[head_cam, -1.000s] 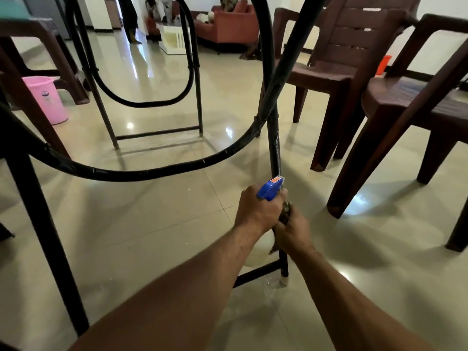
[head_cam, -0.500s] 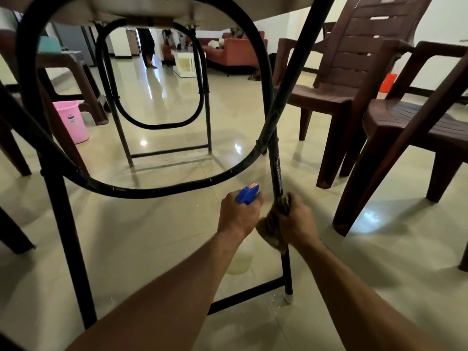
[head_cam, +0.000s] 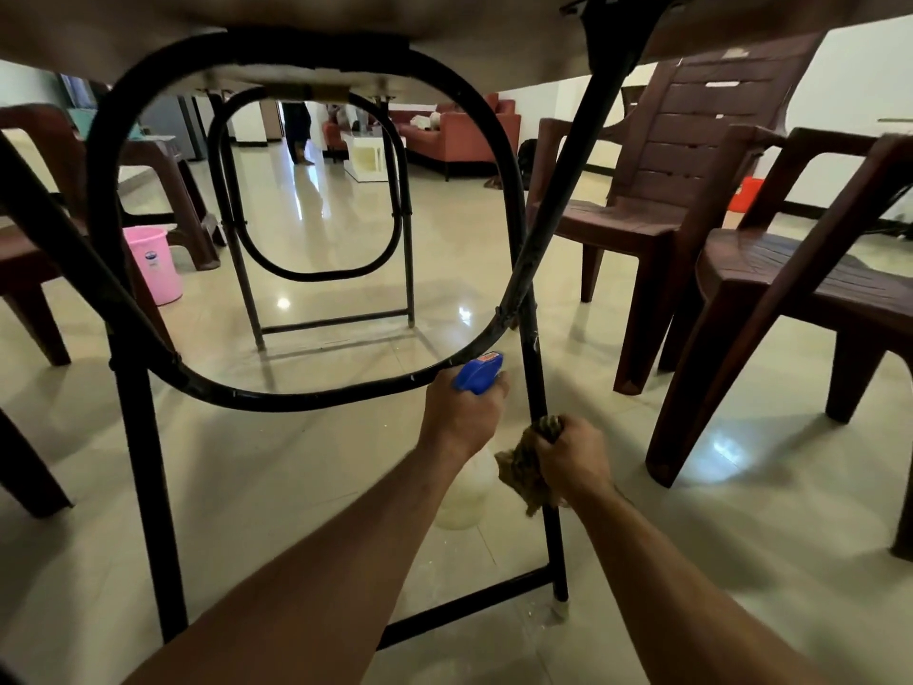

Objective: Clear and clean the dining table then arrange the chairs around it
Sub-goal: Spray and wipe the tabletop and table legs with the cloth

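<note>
I look under the dining table [head_cam: 444,37] at its black metal leg frame [head_cam: 536,368]. My left hand [head_cam: 462,417] grips a spray bottle [head_cam: 477,375] with a blue trigger head; its pale body hangs below the hand. My right hand [head_cam: 573,457] holds a brown cloth [head_cam: 523,474] wrapped round the near right leg, low on the tube. Two dark brown plastic chairs [head_cam: 657,210] [head_cam: 800,289] stand to the right of the table.
A pink bucket [head_cam: 150,262] sits on the floor at the left beside another brown chair [head_cam: 29,269]. The table's far leg frame [head_cam: 316,229] stands behind. A red sofa [head_cam: 454,136] and a standing person are in the far room. The tiled floor is glossy.
The view has tilted up, showing the table's underside. My right hand with the cloth has slid up the leg, and my left hand with the bottle has shifted left, away from it.
</note>
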